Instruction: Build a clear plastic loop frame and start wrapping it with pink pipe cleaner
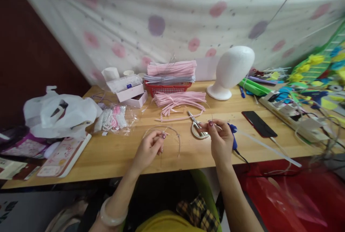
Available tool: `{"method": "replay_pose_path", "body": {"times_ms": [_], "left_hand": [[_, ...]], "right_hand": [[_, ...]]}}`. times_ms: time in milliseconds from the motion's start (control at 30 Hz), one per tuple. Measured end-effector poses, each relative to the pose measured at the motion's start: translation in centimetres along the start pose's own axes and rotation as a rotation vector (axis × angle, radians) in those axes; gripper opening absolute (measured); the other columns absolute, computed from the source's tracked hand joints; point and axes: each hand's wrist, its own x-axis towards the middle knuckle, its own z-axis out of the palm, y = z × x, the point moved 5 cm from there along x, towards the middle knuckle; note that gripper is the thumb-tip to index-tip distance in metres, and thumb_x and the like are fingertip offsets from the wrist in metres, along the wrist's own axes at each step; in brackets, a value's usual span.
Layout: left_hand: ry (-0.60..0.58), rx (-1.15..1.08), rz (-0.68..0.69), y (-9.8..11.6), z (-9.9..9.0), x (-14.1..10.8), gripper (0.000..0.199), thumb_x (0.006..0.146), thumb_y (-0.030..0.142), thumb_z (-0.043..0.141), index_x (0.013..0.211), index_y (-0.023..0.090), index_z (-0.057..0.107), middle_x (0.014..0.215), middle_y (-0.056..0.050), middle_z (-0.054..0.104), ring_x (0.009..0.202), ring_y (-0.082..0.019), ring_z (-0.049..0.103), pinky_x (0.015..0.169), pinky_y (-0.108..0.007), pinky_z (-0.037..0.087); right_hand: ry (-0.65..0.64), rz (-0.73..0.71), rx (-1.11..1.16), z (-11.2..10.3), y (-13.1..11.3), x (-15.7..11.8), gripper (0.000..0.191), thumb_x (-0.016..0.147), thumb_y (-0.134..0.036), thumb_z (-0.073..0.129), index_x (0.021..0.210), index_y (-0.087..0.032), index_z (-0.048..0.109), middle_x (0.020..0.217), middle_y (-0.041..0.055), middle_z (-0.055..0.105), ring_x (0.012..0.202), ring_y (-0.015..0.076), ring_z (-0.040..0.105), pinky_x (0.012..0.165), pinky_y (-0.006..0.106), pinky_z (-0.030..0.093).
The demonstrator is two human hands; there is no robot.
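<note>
My left hand [153, 146] is pinched closed on a thin, pale hoop [178, 135] that looks like a headband; it curves above and to the right of my fingers. My right hand [219, 138], raised over the table, pinches a fine wire [212, 114] that rises from the fingertips and fades against the background. Where its other end lies, I cannot make out. White-handled scissors [196, 128] lie just left of my right hand, blades pointing away. Partly hidden behind that hand is a blue glue gun [234, 140] with a long translucent glue stick [272, 150].
Pink strips [180, 99] lie bundled before a red basket [168, 89] at the back. Right of them stand a white foam head [233, 68], a phone [259, 124] and a power strip [289, 117]. Bagged beads [115, 117], a white plastic bag [61, 111] and a pink box [63, 156] occupy the left.
</note>
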Motion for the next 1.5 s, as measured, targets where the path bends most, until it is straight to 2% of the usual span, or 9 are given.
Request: {"method": "replay_pose_path", "body": {"times_ms": [133,267,333,500,667,800,933,1100,1500], "left_hand": [[-0.026,0.203,0.084,-0.2,-0.2,0.6,0.042,0.089,0.055,0.049,0.087,0.017,0.068,0.065,-0.003,0.065,0.062,-0.016,0.063,0.062,-0.027,0.050],[0.448,0.369,0.130,0.4,-5.6,-1.7,0.038,0.088,0.053,0.051,0.088,0.019,0.068,0.063,-0.001,0.064,0.061,-0.016,0.063,0.059,-0.025,0.048],[0.555,0.305,0.176,0.8,-7.1,-2.5,0.034,0.086,0.051,0.057,0.091,0.018,0.067,0.069,-0.001,0.064,0.064,-0.015,0.062,0.059,-0.023,0.049],[0.385,0.210,0.358,2.2,-6.0,-0.2,0.043,0.085,0.044,0.061,0.120,0.019,0.062,0.107,-0.007,0.068,0.065,-0.010,0.061,0.062,-0.023,0.051],[0.179,0.315,0.438,3.4,-5.0,3.1,0.025,0.087,0.035,0.056,0.097,0.020,0.074,0.089,-0.006,0.074,0.075,-0.016,0.066,0.072,-0.028,0.055],[0.239,0.330,0.484,3.4,-7.0,2.8,0.026,0.087,0.033,0.054,0.096,0.019,0.074,0.093,-0.007,0.075,0.085,-0.018,0.068,0.080,-0.031,0.056],[0.287,0.372,0.473,1.3,-8.0,-0.1,0.024,0.086,0.034,0.057,0.093,0.020,0.076,0.093,-0.007,0.073,0.082,-0.017,0.067,0.078,-0.029,0.056],[0.276,0.341,0.363,-3.3,-6.5,-3.0,0.024,0.087,0.030,0.057,0.093,0.019,0.078,0.083,-0.006,0.071,0.075,-0.016,0.067,0.070,-0.026,0.055],[0.353,0.367,0.389,-8.1,-5.8,-3.6,0.021,0.088,0.029,0.060,0.094,0.020,0.079,0.085,-0.006,0.073,0.077,-0.015,0.068,0.069,-0.024,0.054]], "right_hand": [[-0.036,0.004,0.032,-0.7,-0.1,-0.3,0.022,0.085,-0.038,0.071,0.091,-0.022,0.058,0.076,0.0018,0.076,0.064,0.0199,0.073,0.066,0.035,0.059],[-0.051,-0.022,0.038,-0.5,0.2,-0.1,0.021,0.085,-0.037,0.071,0.090,-0.022,0.058,0.074,0.0011,0.075,0.061,0.0185,0.072,0.065,0.033,0.057],[-0.012,-0.063,0.037,0.0,-0.2,0.0,0.020,0.086,-0.036,0.070,0.090,-0.022,0.057,0.073,0.0005,0.075,0.061,0.0183,0.072,0.066,0.033,0.057],[-0.047,-0.149,0.062,2.4,-1.6,-0.2,0.017,0.088,-0.036,0.067,0.089,-0.023,0.056,0.075,-0.0003,0.075,0.062,0.0179,0.072,0.069,0.034,0.058],[-0.153,-0.144,-0.010,4.2,-0.9,-1.4,0.018,0.090,-0.039,0.065,0.091,-0.023,0.056,0.077,0.0009,0.076,0.062,0.0186,0.072,0.069,0.035,0.058],[-0.174,-0.172,-0.101,4.2,1.1,-1.2,0.016,0.089,-0.038,0.065,0.089,-0.023,0.061,0.083,0.0033,0.076,0.075,0.0202,0.073,0.077,0.038,0.057],[-0.227,-0.241,-0.390,4.0,3.3,-0.3,0.015,0.087,-0.037,0.064,0.086,-0.023,0.068,0.085,0.0037,0.075,0.081,0.0211,0.070,0.077,0.035,0.054],[-0.344,-0.290,-0.655,4.2,5.1,0.0,0.014,0.087,-0.031,0.060,0.081,-0.023,0.070,0.081,0.0029,0.075,0.075,0.0208,0.068,0.072,0.033,0.051],[-0.427,-0.230,-0.684,4.5,5.7,-0.7,0.018,0.087,-0.030,0.057,0.085,-0.024,0.073,0.089,0.0025,0.078,0.080,0.0205,0.071,0.073,0.030,0.052]]}}
